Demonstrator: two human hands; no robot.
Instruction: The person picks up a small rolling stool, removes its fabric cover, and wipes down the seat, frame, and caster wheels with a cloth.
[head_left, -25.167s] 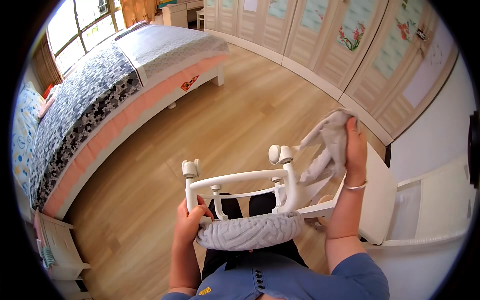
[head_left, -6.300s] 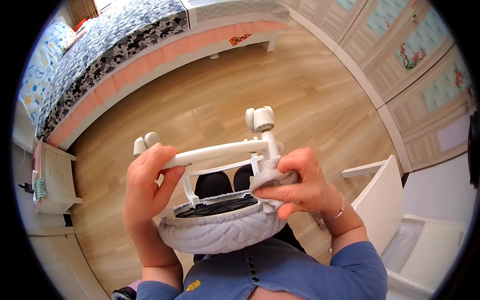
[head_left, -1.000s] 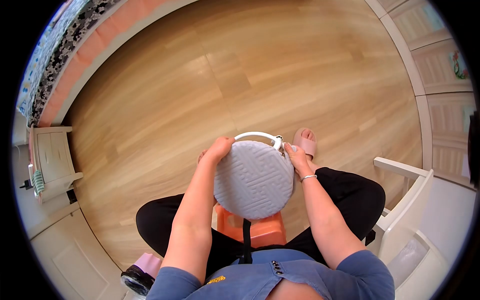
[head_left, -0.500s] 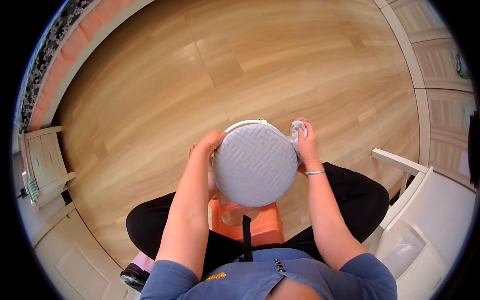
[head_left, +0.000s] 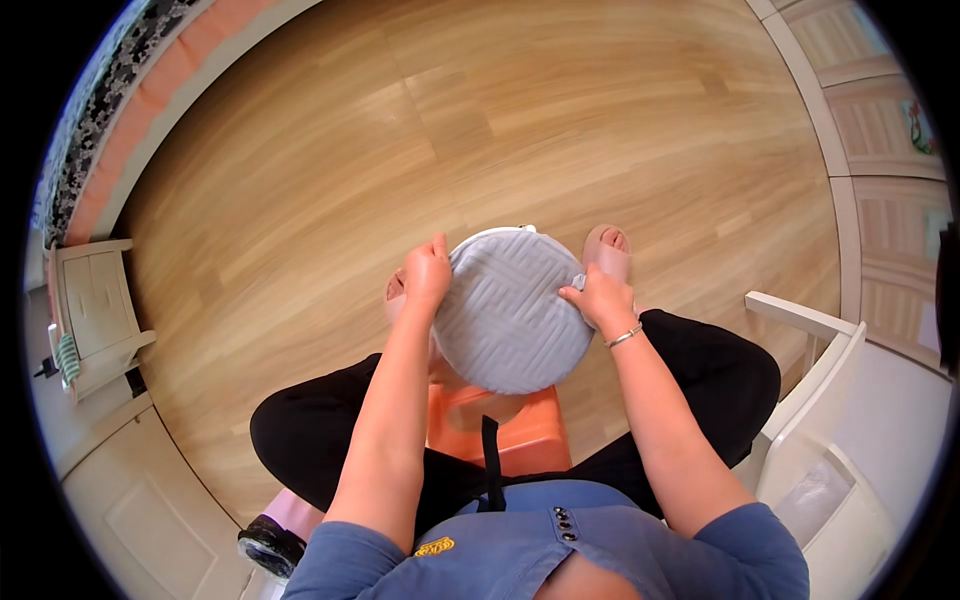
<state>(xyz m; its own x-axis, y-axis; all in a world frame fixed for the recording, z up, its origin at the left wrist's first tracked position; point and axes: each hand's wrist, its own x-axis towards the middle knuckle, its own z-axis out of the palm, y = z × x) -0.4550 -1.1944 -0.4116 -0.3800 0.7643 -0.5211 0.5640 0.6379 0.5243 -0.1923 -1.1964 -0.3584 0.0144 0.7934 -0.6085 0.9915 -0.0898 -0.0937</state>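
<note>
A round grey cover (head_left: 515, 312) with a quilted maze-like pattern lies over a round thing with a white rim (head_left: 528, 229); what that thing is stays hidden. My left hand (head_left: 428, 275) is closed at the cover's upper left edge, its fingers bent around the side. On the opposite edge my right hand (head_left: 602, 298) pinches a gathered bit of the grey fabric, thumb on top. Just below the cover, between my legs, is an orange plastic stool (head_left: 515, 435).
My feet in pink slippers (head_left: 608, 252) rest on the wooden floor (head_left: 300, 200) on both sides. At the right stands a white wooden frame (head_left: 815, 370), with cabinets (head_left: 890, 220) beyond. A small white cabinet (head_left: 95, 300) and a white door (head_left: 150, 500) are at the left.
My right hand has come down and inward onto the cover's right edge; the bunched fabric it held out is drawn in. The white rim shows less. My left hand has shifted slightly up.
</note>
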